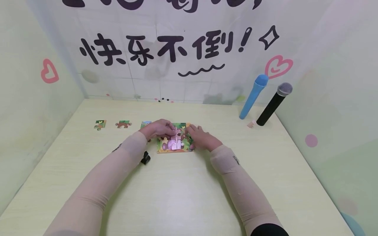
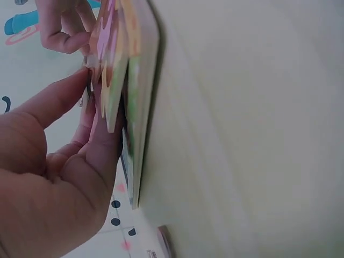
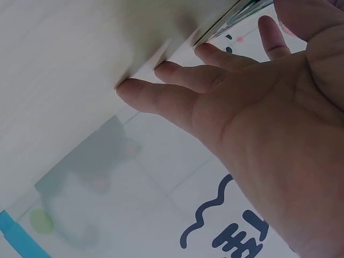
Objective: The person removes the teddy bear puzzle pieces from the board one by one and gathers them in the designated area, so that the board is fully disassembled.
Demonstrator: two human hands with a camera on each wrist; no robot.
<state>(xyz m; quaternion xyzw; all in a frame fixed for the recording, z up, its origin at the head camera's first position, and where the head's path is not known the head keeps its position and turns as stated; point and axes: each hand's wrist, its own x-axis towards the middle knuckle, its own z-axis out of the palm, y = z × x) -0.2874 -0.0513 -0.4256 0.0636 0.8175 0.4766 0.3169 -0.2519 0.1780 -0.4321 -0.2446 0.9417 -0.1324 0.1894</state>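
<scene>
A jigsaw puzzle in a flat board [image 1: 166,151] lies on the table between both hands, with pink, green and yellow pieces in it. My left hand [image 1: 160,127] reaches over its left side, and its thumb and fingers pinch a puzzle piece. Seen from the left wrist, joined puzzle pieces [image 2: 114,99] stand tilted up from the board [image 2: 135,107], and the left fingers reach under them. My right hand [image 1: 200,136] is at the board's right edge. In the right wrist view its fingers [image 3: 161,99] are extended, fingertips down at the table.
Two loose puzzle pieces, one green and orange [image 1: 100,124] and one brown [image 1: 123,124], lie at the back left. A blue microphone [image 1: 252,98] and a black microphone [image 1: 272,106] stand at the back right, near a small pinkish object [image 1: 251,124]. A printed wall [image 1: 165,85] closes the back.
</scene>
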